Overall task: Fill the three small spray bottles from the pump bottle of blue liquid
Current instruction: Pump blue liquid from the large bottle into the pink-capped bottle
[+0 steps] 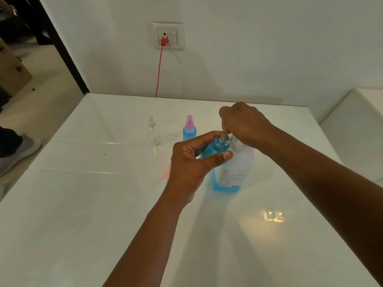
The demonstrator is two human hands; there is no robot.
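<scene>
Filling station on glossy white table [83, 204], mid-width, nearer the far edge.

Left hand [192, 162] is gripping a small open-necked clear spray bottle of blue liquid [215, 145], tilted under the spout; right hand [246, 125] is curling over the pump of a tall clear pump bottle of blue liquid [234, 172], white label unreadable. Behind: pink-capped filled spray bottle [189, 129], empty clear spray bottle [153, 130]. Pink sprayer cap [165, 174] is lying left of the hand.

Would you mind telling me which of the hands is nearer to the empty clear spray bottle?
Left. The left hand is just right of the empty clear spray bottle; the right hand is farther right.
</scene>
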